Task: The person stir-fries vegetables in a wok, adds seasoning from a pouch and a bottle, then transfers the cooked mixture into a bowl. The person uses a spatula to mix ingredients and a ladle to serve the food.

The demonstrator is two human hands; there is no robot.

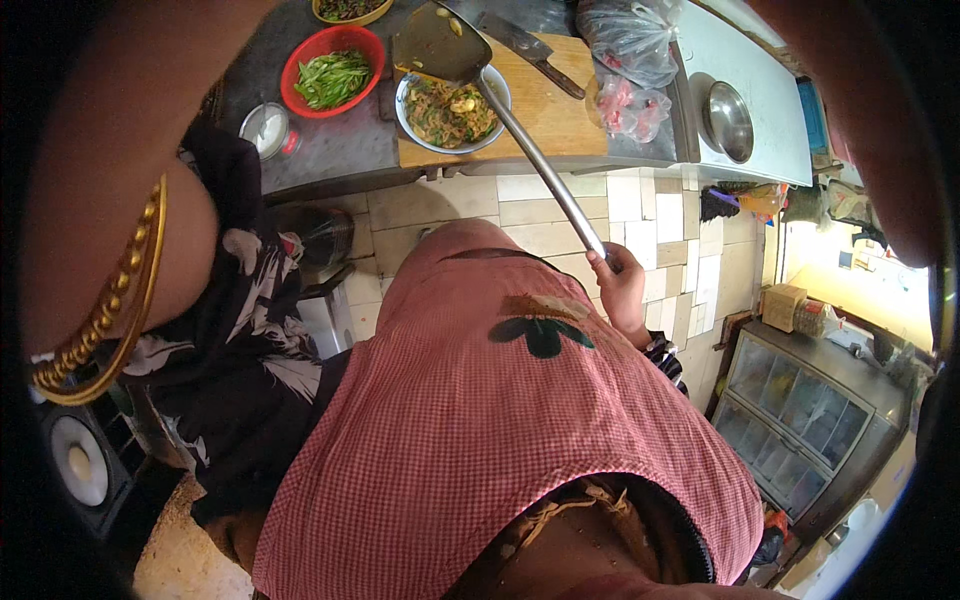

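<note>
My right hand [622, 285] is closed around the end of the long metal handle of a wok spatula [545, 165]. The spatula's wide blade, with bits of food on it, hangs tilted over the far rim of a blue-edged white bowl [450, 145]. Cooked food [440, 112] with green pieces fills that bowl, which sits at the front edge of a wooden cutting board [560, 130]. My left hand [150, 110] is raised very close to the camera, with gold bangles [100, 345] at its wrist; its fingers are mostly out of sight.
On the dark counter [345, 150] stand a red bowl [292, 85] of cut green vegetables and a small glass jar [265, 130] of white contents. A cleaver [530, 50] lies on the board beside plastic bags [635, 105]. Farther right are a metal basin [728, 122] and a glass-fronted cabinet [795, 395].
</note>
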